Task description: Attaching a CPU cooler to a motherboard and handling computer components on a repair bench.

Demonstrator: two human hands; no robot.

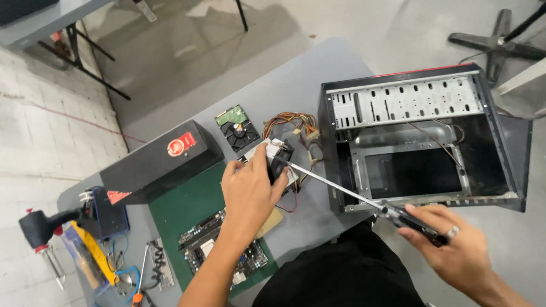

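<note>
Nearest, left hand (250,188) wraps its fingers over a boxy grey-and-black metal power supply (273,161) mid-table. Right hand (455,250) grips a long black-handled screwdriver (342,190), tip touching it, beside the open black computer case (420,141) at the table edge (348,46).

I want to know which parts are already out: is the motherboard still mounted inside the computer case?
No, the motherboard lies on the green mat on the table, outside the open computer case.

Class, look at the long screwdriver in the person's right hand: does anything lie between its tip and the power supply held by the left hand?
Nothing visible does. The screwdriver in the right hand runs clear over the table, its tip at the power supply under the left hand.
</note>
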